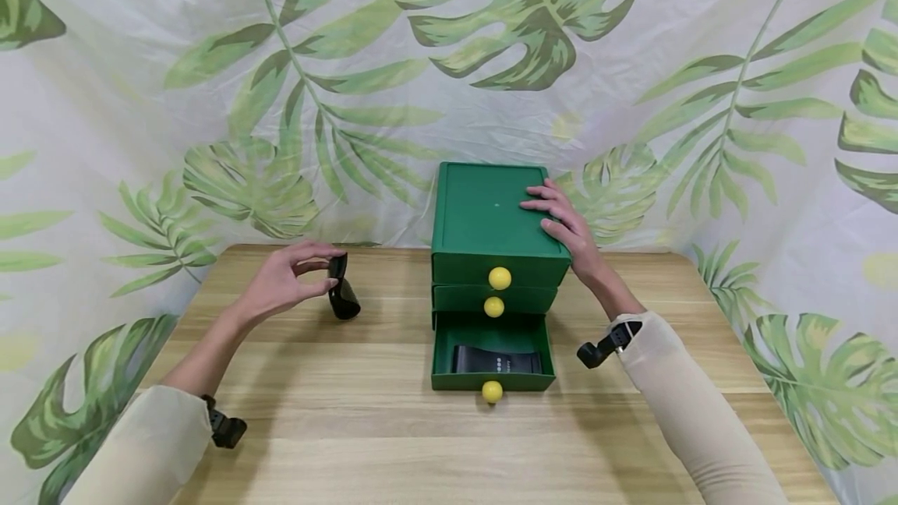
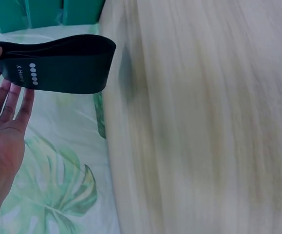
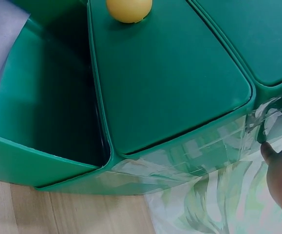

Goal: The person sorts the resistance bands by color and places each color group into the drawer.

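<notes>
My left hand (image 1: 291, 275) pinches one end of a black resistance loop band (image 1: 342, 287) between thumb and fingers, above the table's left side. In the left wrist view the band (image 2: 63, 68) hangs out sideways, with "X-Heavy" and a row of white dots printed on it. A green three-drawer cabinet (image 1: 494, 209) stands right of it. My right hand (image 1: 564, 220) rests on the cabinet's top right edge, fingers spread over the top. The bottom drawer (image 1: 449, 383) is pulled out, and a dark band with white print (image 1: 494, 360) lies inside.
Yellow ball knobs (image 1: 500, 278) sit on the drawer fronts; the upper two drawers are closed. The wooden table (image 1: 337, 427) ends at a leaf-patterned cloth (image 1: 491, 123) behind. Clear tape (image 3: 179, 158) runs along the cabinet's side.
</notes>
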`<act>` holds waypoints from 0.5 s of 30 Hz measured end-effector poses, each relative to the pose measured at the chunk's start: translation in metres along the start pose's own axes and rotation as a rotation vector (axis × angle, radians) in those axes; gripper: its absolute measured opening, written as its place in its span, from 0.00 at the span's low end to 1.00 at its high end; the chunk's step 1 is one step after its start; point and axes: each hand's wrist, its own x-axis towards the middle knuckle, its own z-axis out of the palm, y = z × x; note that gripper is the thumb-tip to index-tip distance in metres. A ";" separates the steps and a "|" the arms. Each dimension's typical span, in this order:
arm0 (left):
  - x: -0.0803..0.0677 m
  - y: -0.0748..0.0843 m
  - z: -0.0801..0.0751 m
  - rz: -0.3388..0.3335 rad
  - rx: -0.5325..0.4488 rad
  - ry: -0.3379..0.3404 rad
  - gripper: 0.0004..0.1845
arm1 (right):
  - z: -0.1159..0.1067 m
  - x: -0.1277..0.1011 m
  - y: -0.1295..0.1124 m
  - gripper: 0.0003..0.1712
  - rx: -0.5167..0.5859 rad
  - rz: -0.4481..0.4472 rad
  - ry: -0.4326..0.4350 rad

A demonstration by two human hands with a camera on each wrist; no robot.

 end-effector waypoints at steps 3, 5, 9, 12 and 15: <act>0.003 -0.004 0.003 0.026 -0.021 -0.001 0.24 | 0.000 0.000 -0.001 0.21 0.002 0.008 -0.003; 0.005 -0.005 0.005 0.047 -0.030 -0.002 0.24 | 0.000 0.000 -0.001 0.21 0.001 0.012 -0.004; 0.007 0.001 0.008 0.084 -0.041 -0.012 0.24 | -0.001 0.000 -0.003 0.21 -0.007 0.016 -0.011; 0.009 0.010 0.011 0.110 -0.038 -0.027 0.25 | -0.002 0.000 -0.005 0.22 -0.011 0.013 -0.027; 0.011 0.018 0.013 0.128 -0.023 -0.043 0.25 | -0.003 0.000 -0.006 0.22 -0.014 0.015 -0.052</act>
